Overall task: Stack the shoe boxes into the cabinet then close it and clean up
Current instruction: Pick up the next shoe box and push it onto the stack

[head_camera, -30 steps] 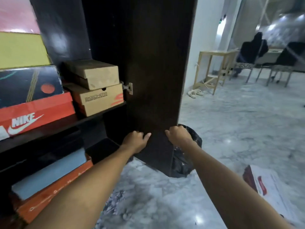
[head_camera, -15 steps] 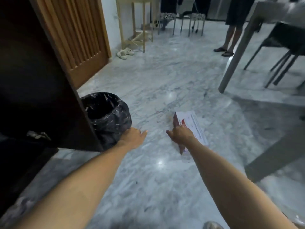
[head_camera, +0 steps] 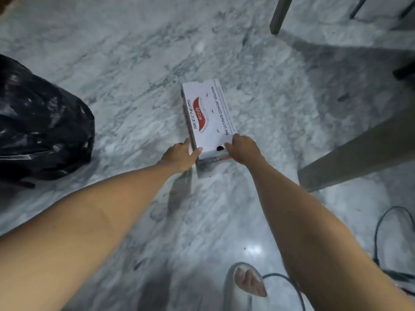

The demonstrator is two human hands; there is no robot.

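A white Skechers shoe box [head_camera: 207, 115] with a red logo lies flat on the marble floor in the middle of the view. My left hand [head_camera: 179, 154] touches its near left corner, fingers spread along the side. My right hand [head_camera: 242, 149] grips the near right corner, fingers curled over the lid edge. The box rests on the floor. The cabinet is out of view.
A bin lined with a black plastic bag [head_camera: 38, 122] stands at the left. Grey table legs [head_camera: 359, 149] slant across the right and another leg [head_camera: 279, 14] stands at the top right. Black cables [head_camera: 381, 243] lie at the lower right. My sandalled foot [head_camera: 247, 286] shows at the bottom.
The view swung from the open cabinet down to the floor. Both hands left the cabinet door, reached forward and now hold the near end of the white shoe box.
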